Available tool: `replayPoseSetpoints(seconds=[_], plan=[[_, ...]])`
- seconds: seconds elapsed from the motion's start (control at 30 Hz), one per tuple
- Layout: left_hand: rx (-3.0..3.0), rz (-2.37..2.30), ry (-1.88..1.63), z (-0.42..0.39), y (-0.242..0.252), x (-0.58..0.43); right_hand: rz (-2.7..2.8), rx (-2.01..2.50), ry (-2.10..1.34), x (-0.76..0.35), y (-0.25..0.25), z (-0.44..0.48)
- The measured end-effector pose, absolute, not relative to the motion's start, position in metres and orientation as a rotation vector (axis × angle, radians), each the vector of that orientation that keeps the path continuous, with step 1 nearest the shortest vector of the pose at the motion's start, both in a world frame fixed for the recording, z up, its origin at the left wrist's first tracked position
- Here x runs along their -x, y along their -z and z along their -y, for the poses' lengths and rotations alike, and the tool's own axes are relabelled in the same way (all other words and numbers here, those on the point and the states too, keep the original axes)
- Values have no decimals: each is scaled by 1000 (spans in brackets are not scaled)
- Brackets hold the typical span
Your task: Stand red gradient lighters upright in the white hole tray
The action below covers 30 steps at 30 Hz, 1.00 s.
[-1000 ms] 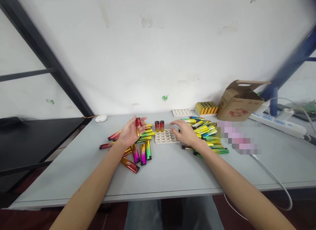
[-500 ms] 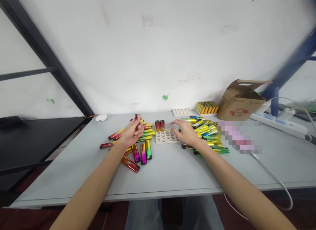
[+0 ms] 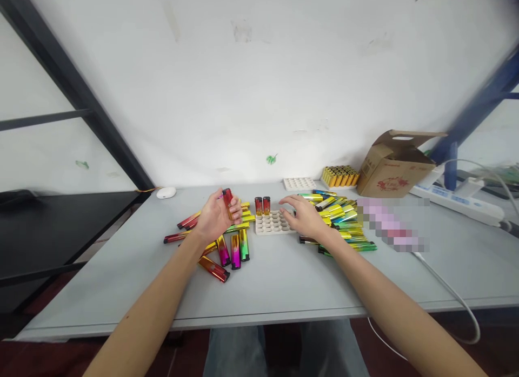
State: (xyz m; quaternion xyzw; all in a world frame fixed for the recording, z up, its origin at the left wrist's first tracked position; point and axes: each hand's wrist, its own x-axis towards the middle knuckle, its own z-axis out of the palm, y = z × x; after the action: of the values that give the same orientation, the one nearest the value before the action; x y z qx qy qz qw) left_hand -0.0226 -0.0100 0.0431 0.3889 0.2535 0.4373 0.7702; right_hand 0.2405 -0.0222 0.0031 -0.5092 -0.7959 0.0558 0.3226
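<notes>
My left hand (image 3: 217,216) is closed round a red lighter (image 3: 228,200), held tilted with its top up, above a loose pile of lighters (image 3: 222,251) in red, purple, green and yellow. My right hand (image 3: 300,215) has its fingers apart and holds nothing; it hovers over the right end of a white tray (image 3: 267,224) with rows of slots. Two red-and-yellow lighters (image 3: 262,206) stand upright at the tray's back left corner. Beside my right hand lies another heap of lighters (image 3: 344,217), mostly yellow, green and blue. My right hand hides part of the tray.
Against the wall are a second white tray (image 3: 300,183) and a tray of upright yellow lighters (image 3: 341,177). An open cardboard box (image 3: 389,174) stands beside a power strip (image 3: 458,200). A white case (image 3: 166,193) lies back left. A cable (image 3: 454,293) trails over the table's right front edge.
My left hand has turned, so more of the palm and the red lighter shows, and the lighter's tilt has changed. My right hand has stayed nearly still.
</notes>
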Motion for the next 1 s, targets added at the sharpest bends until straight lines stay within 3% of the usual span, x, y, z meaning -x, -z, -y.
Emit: replayPoseSetpoints(seconds=[0.4,1.0], plan=[[-969,-563,-697,29,-25,-14,2102,1321,-158,-237,-5,25],[-1031,-539,-719,36,-13,-29,2106,1274,-97,-239,0,21]])
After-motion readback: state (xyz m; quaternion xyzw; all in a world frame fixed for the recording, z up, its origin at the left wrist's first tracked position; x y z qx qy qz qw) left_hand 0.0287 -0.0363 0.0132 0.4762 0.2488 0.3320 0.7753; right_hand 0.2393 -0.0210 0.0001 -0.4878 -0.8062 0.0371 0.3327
